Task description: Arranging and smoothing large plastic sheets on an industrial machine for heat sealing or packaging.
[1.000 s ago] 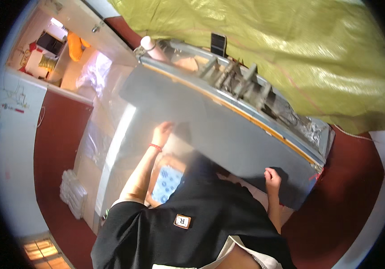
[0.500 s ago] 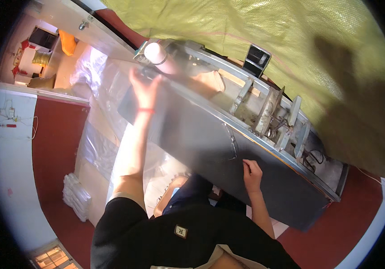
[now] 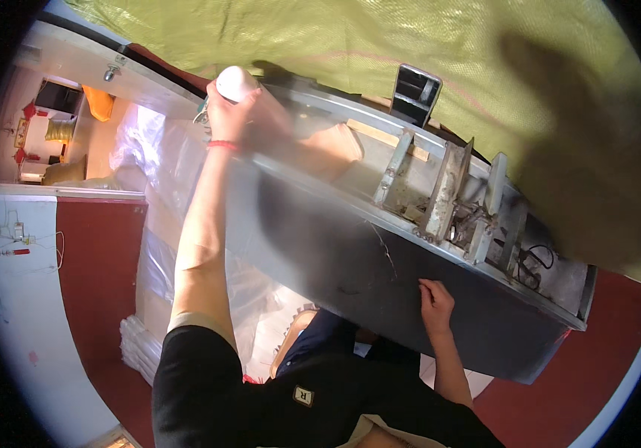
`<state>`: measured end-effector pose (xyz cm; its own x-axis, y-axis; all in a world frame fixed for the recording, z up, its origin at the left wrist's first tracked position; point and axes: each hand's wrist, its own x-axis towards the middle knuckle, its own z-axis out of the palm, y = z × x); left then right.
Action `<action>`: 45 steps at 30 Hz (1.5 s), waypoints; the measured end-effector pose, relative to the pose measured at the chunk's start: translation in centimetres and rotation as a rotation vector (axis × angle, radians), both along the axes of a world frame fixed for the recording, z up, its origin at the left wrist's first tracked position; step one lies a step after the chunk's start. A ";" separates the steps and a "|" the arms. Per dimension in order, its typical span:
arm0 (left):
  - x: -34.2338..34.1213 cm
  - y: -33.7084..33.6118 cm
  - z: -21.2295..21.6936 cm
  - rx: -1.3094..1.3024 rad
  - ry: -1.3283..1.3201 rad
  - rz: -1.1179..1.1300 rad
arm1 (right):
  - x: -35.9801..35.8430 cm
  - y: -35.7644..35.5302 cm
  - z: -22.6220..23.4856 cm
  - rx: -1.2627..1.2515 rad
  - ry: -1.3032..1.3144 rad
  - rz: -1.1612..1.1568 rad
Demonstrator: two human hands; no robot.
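At the far left of a long grey metal-framed bench (image 3: 320, 190), my left hand (image 3: 229, 116) is closed around a pale pink cylinder (image 3: 270, 112) with a rounded white top (image 3: 235, 82). The cylinder stands tilted, its lower part blurred. My right hand (image 3: 437, 305) is lower and to the right, in front of the bench's dark front panel (image 3: 335, 246). Its fingertips are pinched together; what they hold, if anything, is too small to make out. A thin pale strand (image 3: 388, 250) crosses the dark panel to the left of this hand.
Metal crossbars (image 3: 447, 190), cables (image 3: 536, 261) and a tan piece (image 3: 339, 142) lie in the bench's open top. A phone (image 3: 415, 93) leans upright at its back edge. Yellow woven sheeting (image 3: 410, 37) hangs behind. Clear plastic (image 3: 158, 246) covers the left side.
My left hand has moved from beside the pink cylinder up onto it and closed around it. The right hand stays pinched over the dark panel. The whole view has shifted slightly.
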<state>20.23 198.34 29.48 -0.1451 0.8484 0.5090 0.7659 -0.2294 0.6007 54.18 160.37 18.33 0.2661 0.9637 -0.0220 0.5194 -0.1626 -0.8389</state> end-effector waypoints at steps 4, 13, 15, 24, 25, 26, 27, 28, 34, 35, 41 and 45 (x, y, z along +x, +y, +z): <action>-0.4 1.1 -2.1 0.053 -0.119 -0.110 | 0.3 0.8 -1.6 0.117 -0.016 0.051; -2.2 -1.8 -1.7 0.422 -0.083 -0.223 | -1.1 4.0 -0.4 0.420 -0.294 0.634; 1.8 -6.7 -1.4 0.630 -0.088 -0.254 | -1.6 3.6 -0.3 0.508 -0.526 0.722; 4.6 -21.1 -6.2 -0.005 0.322 -0.804 | -3.8 2.3 -2.5 0.724 -1.015 0.580; 4.3 -21.1 -7.1 0.047 0.326 -0.869 | -3.6 2.0 -2.3 0.735 -1.026 0.516; 3.5 -20.6 -8.7 0.017 0.287 -0.871 | -3.7 1.7 -1.1 0.791 -0.934 0.455; 3.5 -21.3 -9.1 0.046 0.309 -0.934 | -3.4 1.2 -0.6 0.818 -0.848 0.389; 3.7 -22.3 -9.2 0.078 0.331 -0.991 | -3.3 0.6 -0.2 0.849 -0.761 0.327; 3.2 -30.9 -9.7 -0.213 0.089 -1.272 | -4.7 -6.3 3.3 0.700 -0.441 0.130; 3.0 -32.1 -9.4 -0.185 0.131 -1.326 | -5.2 -7.6 3.7 0.642 -0.377 0.111; 1.6 -40.2 -7.0 -0.319 -0.182 -1.550 | -6.7 -15.1 7.5 0.455 -0.139 0.026; -0.3 -44.6 -5.0 -0.422 -0.396 -1.645 | -7.9 -18.9 9.8 0.423 0.070 0.009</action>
